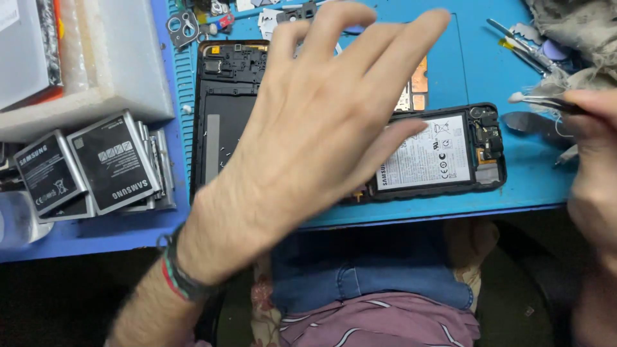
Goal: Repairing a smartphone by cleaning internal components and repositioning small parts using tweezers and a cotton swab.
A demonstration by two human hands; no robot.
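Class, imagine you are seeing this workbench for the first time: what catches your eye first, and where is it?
The spread left hand fills the middle, hovering open over an opened phone with its battery showing, on a blue mat. At the right edge, the right hand grips tweezers with a white tuft at the tip. A stack of loose batteries lies at the left.

A single head-worn camera looks steeply down from above the person's lap onto the near edge of a blue work mat (488, 58), at close range (the lap fills six o'clock). The mat runs toward twelve o'clock. No second view exists to share any part.
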